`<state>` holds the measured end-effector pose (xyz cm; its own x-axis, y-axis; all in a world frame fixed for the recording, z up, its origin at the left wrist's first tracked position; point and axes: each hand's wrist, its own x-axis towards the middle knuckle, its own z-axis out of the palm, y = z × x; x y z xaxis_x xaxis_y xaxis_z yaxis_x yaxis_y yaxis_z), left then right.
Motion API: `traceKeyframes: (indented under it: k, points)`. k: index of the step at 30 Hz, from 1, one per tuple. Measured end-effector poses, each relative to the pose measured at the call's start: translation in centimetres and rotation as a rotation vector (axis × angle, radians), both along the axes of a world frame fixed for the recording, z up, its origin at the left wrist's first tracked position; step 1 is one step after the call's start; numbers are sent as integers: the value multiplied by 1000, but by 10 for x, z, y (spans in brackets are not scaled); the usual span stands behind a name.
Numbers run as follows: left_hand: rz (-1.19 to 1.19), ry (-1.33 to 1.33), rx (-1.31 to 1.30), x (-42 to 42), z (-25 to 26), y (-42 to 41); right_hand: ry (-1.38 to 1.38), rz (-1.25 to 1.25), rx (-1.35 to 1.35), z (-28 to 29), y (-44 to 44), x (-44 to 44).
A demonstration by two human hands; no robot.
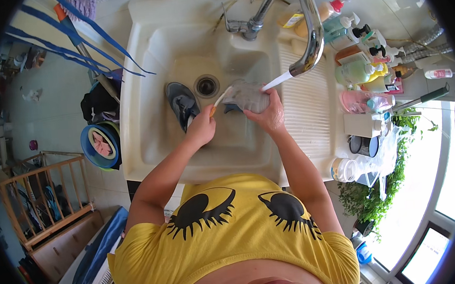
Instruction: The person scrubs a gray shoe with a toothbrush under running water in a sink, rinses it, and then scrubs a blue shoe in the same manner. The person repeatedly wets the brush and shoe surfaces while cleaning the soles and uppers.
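Observation:
My left hand (201, 128) grips a slim brush (213, 110) with an orange handle and a pale neck. Its far end meets a clear plastic container (250, 97), where the bristles cannot be made out. My right hand (269, 114) holds that container tilted, with its wall catching the water stream (276, 81). To the left, a dark blue shoe (182, 103) lies in the sink basin (227, 140) beside the drain (207, 86). Part of another dark blue thing (232, 108) shows beneath the container; most of it is hidden.
A chrome faucet (311, 45) arches in from above right, its water running. Ribbed drainboard (307, 109) lies right of the basin. Several bottles (354, 71) line the far right edge, above a glass jar (344, 169). Blue straps (88, 37) hang upper left; basins (114, 149) stand left of the sink.

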<state>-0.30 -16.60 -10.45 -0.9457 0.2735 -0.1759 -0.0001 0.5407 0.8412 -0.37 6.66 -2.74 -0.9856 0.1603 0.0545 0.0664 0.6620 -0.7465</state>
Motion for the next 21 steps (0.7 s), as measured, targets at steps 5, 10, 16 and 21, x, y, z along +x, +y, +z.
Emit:
traceKeyframes:
  k: [5, 10, 16, 21]
  points:
    - [-244, 198, 45, 16, 58, 30, 23, 1, 35, -2, -2, 3]
    - [-218, 162, -291, 9, 30, 29, -58, -86, 72, -2, -10, 3]
    - [-183, 77, -470, -17, 1, 29, -70, -60, 62, 7, -13, 1]
    - [-189, 220, -232, -4, 28, 47, -60, -74, 57, 3, -10, 2]
